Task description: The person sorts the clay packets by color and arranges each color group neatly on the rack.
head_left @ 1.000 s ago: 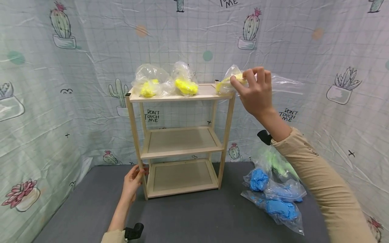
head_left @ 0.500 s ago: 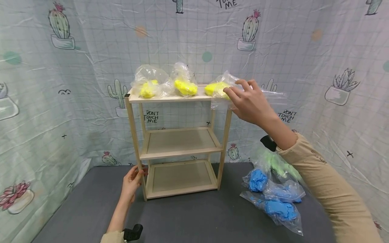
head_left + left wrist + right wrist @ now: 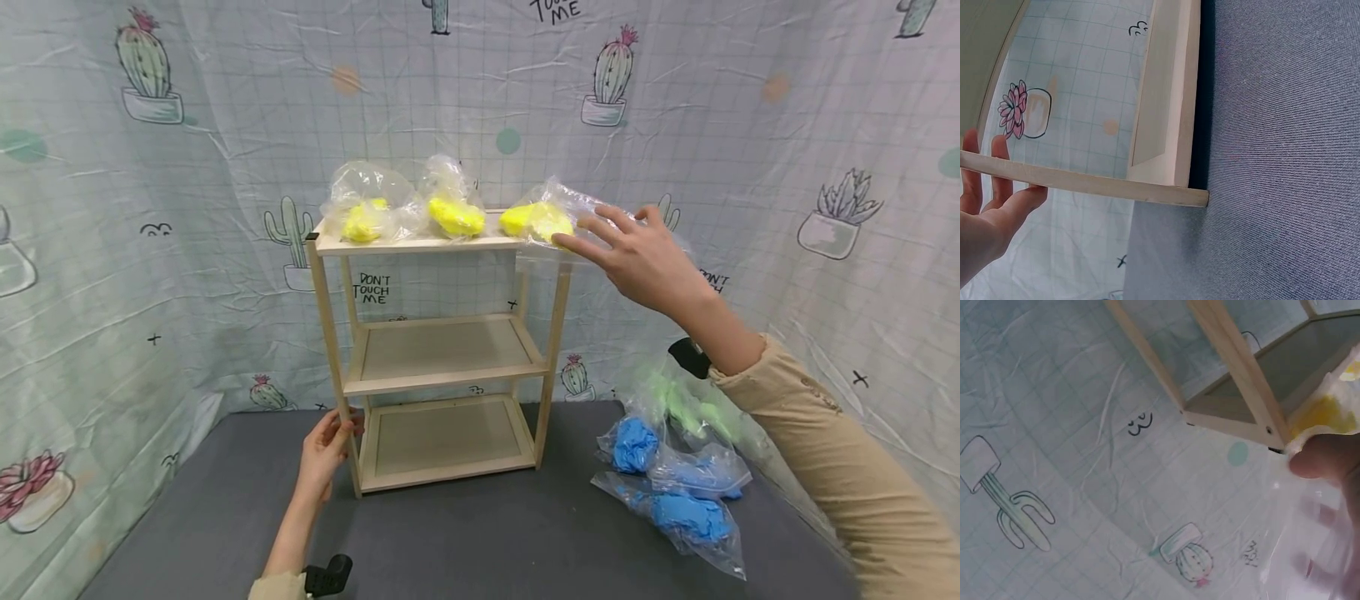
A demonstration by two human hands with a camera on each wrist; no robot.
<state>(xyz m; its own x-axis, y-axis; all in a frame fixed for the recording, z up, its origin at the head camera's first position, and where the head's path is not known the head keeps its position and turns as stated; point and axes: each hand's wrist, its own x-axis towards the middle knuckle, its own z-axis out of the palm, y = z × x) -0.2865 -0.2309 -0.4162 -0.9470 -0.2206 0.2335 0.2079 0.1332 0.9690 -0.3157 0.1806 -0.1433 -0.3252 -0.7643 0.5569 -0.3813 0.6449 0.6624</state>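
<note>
A three-tier wooden shelf rack (image 3: 442,387) stands on the dark table. My left hand (image 3: 324,450) holds its front left post (image 3: 1085,180) low down, thumb on one side and fingers behind. On the top tier lie clear plastic bags with yellow contents: one at the left (image 3: 365,220), one in the middle (image 3: 456,217) and one at the right end (image 3: 536,220). My right hand (image 3: 637,258) is beside the right-end bag with its fingers spread and loosely bent. The thumb is at that bag's edge, and the loose plastic spreads behind the fingers.
Right of the rack, a pile of clear bags lies on the dark table (image 3: 465,542). Several hold blue contents (image 3: 690,515), and green ones (image 3: 686,404) lie behind, partly under the right forearm. A cactus-print curtain (image 3: 247,125) surrounds the table.
The right hand has set the right-end yellow bag further left onto the top tier, loosened its fingers and drawn back slightly right. The left hand keeps its place on the post.
</note>
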